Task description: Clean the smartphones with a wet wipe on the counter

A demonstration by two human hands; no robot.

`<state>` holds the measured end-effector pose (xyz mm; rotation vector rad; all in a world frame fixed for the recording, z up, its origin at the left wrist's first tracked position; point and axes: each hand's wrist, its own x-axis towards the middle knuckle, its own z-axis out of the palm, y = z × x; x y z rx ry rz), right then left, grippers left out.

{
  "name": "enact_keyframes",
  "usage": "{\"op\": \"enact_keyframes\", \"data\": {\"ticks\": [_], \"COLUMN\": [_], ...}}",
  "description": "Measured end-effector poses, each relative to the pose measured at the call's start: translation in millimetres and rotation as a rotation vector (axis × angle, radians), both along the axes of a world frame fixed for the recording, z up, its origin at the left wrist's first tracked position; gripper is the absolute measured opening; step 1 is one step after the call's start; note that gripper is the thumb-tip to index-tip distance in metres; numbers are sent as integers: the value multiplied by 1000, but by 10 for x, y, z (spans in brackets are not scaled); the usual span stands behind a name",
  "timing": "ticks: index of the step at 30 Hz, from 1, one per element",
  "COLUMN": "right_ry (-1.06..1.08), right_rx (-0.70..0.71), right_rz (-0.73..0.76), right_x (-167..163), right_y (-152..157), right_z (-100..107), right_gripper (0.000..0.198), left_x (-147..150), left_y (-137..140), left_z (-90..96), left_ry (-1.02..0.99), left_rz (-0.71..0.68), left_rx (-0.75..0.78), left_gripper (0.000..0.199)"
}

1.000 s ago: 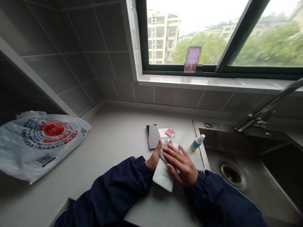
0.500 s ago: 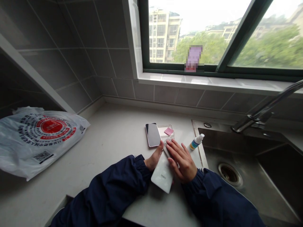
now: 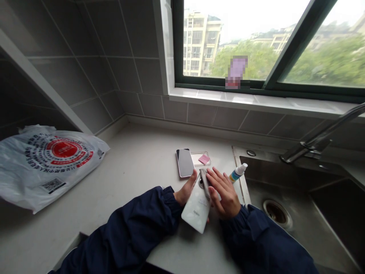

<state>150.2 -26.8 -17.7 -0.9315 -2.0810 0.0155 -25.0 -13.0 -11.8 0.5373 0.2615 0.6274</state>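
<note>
My left hand (image 3: 186,191) grips a pale phone (image 3: 196,213) from its left side, back facing up, with the thumb along its upper edge. Some of its fingers are hidden beneath the phone. Against the upper right of the phone's back, my right hand (image 3: 225,194) presses a small grey cloth (image 3: 205,182) under its fingers, beside the camera ring. Past the hands lies a second phone (image 3: 185,163), dark screen up. It overlaps a clear phone case (image 3: 195,158) on which a small pink square (image 3: 204,159) rests. A spray bottle (image 3: 238,172) is just beyond my right hand.
A white plastic bag (image 3: 51,167) with red and black print lies at the left of the pale counter (image 3: 137,160). At the right are a steel sink (image 3: 256,179) and a chrome faucet (image 3: 302,148). A window sill (image 3: 256,99) runs along the back wall.
My right hand and the cloth have shifted slightly right across the phone's back, uncovering part of the camera ring. My left hand still holds the phone in nearly the same place.
</note>
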Motion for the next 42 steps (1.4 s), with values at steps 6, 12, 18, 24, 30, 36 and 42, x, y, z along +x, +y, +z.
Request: {"op": "enact_keyframes", "data": {"ticks": [6, 12, 18, 24, 30, 36, 42], "right_ry": [71, 122, 162, 160, 134, 32, -132], "right_rx": [23, 47, 55, 38, 34, 16, 17], "right_rz": [-15, 16, 63, 149, 209, 250, 178], "right_x": [14, 6, -19, -21, -35, -68, -79], "right_y": [-3, -26, -59, -82, -101, -132, -146], "right_z": [29, 78, 135, 163, 174, 192, 169], "right_gripper": [35, 30, 27, 27, 28, 35, 45], "left_x": [-29, -26, -13, 12, 27, 3, -5], "left_y": [44, 81, 78, 47, 44, 51, 12], "left_z": [-13, -76, -83, 50, 117, 126, 5], "left_ry": [6, -28, -52, -75, -74, -101, -80], "left_rz": [-20, -27, 28, 108, 144, 153, 127], "left_rx": [-7, -1, -61, -101, -172, -309, -200], "left_gripper": [94, 95, 93, 85, 77, 71, 73]}}
